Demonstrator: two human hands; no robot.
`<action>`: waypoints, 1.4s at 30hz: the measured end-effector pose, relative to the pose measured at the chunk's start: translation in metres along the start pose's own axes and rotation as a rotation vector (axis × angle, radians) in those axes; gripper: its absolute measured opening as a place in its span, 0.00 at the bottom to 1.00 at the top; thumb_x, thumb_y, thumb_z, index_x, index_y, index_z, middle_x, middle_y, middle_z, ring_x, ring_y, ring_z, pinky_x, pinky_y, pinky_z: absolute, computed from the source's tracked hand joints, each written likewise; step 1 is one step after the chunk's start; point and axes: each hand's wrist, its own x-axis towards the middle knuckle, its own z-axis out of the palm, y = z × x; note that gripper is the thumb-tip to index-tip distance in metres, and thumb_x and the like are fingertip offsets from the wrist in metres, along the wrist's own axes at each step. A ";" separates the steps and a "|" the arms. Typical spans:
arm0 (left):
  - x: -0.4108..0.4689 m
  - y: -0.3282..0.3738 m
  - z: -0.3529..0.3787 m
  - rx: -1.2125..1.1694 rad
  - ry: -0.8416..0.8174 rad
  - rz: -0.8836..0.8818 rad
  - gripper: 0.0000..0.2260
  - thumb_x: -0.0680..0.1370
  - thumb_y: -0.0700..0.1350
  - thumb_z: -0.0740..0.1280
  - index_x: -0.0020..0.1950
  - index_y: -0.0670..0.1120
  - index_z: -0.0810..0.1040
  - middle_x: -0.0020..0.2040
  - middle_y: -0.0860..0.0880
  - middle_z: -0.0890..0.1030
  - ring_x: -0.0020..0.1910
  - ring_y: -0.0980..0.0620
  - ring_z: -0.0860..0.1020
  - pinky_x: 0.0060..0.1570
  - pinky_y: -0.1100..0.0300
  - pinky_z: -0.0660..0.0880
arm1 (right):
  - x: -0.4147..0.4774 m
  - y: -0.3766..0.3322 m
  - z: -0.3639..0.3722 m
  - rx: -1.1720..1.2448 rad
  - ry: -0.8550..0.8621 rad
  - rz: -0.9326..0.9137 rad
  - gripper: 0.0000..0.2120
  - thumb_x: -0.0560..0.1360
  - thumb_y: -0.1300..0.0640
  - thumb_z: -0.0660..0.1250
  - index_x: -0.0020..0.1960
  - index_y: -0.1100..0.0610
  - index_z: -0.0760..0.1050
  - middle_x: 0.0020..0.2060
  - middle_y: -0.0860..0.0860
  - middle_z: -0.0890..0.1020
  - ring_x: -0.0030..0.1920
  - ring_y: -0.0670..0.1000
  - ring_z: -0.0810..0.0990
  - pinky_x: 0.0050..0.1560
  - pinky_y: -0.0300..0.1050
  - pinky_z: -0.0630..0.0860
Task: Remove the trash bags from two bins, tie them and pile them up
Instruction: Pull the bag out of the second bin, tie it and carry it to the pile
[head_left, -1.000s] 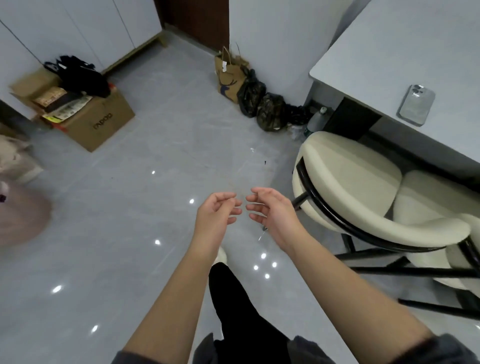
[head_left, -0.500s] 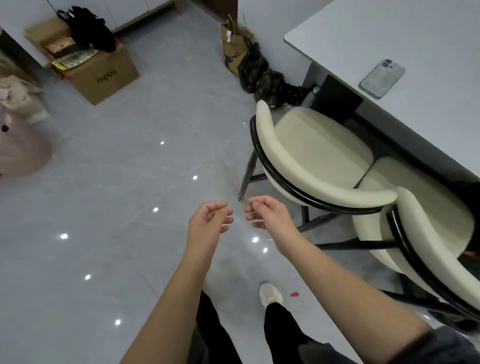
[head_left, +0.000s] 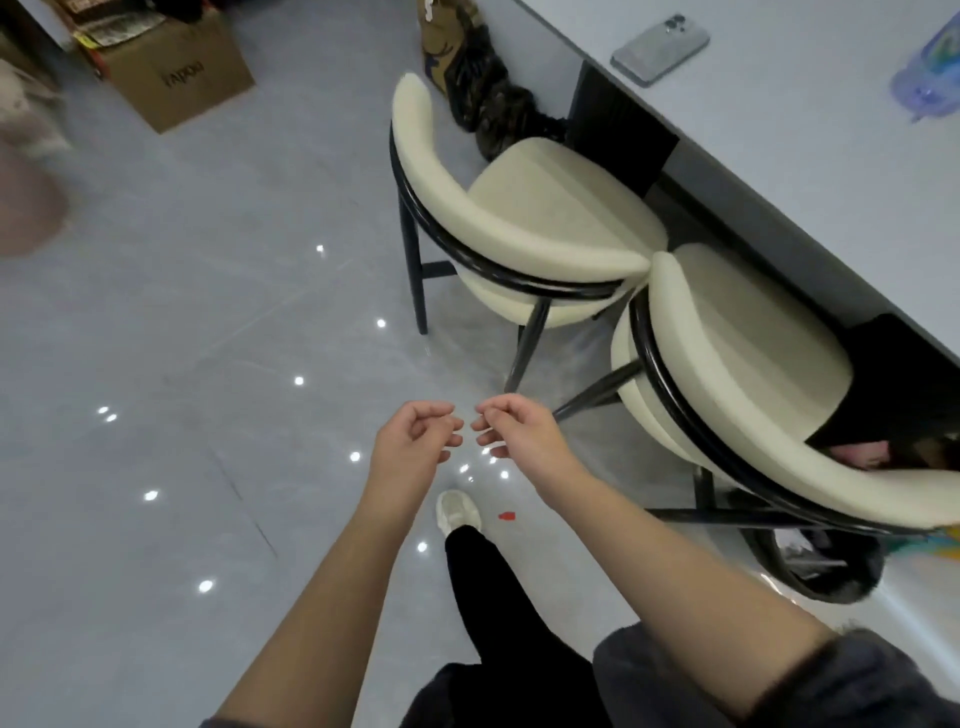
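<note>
Trash bags (head_left: 480, 85), dark and crinkled, slump against the wall at the top edge, well apart from both hands and behind the nearer chair; half a second ago they sat lower in view. The smooth grey table (head_left: 805, 119) now fills more of the right side. Two cream padded chairs, one (head_left: 545, 208) beside the other (head_left: 727, 364), have curved black frames. A cardboard box (head_left: 176, 78) stands top left. A round dark bin (head_left: 852, 577) has come into view under the second chair. The left hand (head_left: 410, 447) and right hand (head_left: 524, 436) still hover with fingers loosely curled, tips nearly meeting, holding nothing. A phone (head_left: 660, 47) lies flat on the table.
</note>
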 end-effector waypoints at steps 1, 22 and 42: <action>-0.010 -0.014 0.009 -0.002 -0.001 0.001 0.06 0.76 0.39 0.66 0.51 0.45 0.78 0.45 0.46 0.83 0.43 0.51 0.81 0.46 0.57 0.77 | -0.008 0.016 -0.010 -0.007 0.005 0.003 0.07 0.78 0.60 0.60 0.48 0.53 0.77 0.41 0.49 0.83 0.39 0.48 0.79 0.43 0.43 0.74; -0.170 -0.266 0.253 -0.025 0.054 -0.135 0.04 0.75 0.38 0.66 0.47 0.46 0.78 0.46 0.42 0.82 0.39 0.52 0.80 0.43 0.60 0.75 | -0.105 0.302 -0.271 -0.334 0.010 0.224 0.07 0.77 0.58 0.60 0.48 0.56 0.77 0.41 0.52 0.81 0.35 0.48 0.78 0.37 0.39 0.72; 0.074 -0.522 0.482 0.482 -0.244 -0.018 0.06 0.75 0.38 0.65 0.48 0.42 0.80 0.43 0.48 0.82 0.37 0.54 0.79 0.31 0.72 0.71 | 0.153 0.623 -0.455 0.080 0.171 0.233 0.07 0.79 0.61 0.59 0.45 0.56 0.75 0.39 0.52 0.81 0.37 0.49 0.78 0.39 0.43 0.73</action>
